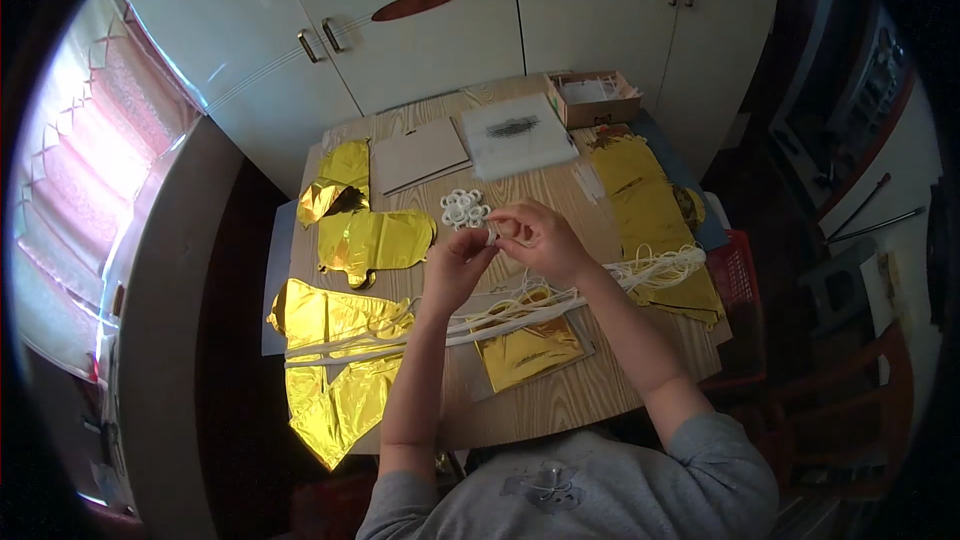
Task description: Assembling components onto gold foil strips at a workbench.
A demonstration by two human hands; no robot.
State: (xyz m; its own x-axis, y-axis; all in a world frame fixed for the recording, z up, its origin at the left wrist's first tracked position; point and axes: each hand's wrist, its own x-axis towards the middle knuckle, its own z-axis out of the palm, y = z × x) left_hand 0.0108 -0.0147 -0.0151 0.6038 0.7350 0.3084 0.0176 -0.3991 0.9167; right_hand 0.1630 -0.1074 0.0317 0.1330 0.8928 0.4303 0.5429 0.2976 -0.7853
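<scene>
My left hand [457, 268] and my right hand [545, 242] meet above the middle of the table, fingertips pinched together. Between them is a small white piece [492, 238], mostly covered by the fingers; it may be a ring. Just beyond my hands lies a cluster of white rings [463, 210]. A long bundle of white ribbon [640, 275] runs across the table beneath my forearms, its looped end at the right. Under the ribbon, between my arms, rests a flat gold foil packet [530, 350].
Flat gold foil balloons [375, 240] lie at the left, with another foil piece [340, 380] nearer me. More gold foil [635, 190] covers the right side. Toward the back are a brown cardboard sheet [420, 155], a clear plastic bag [520, 145] and an open box [595, 100].
</scene>
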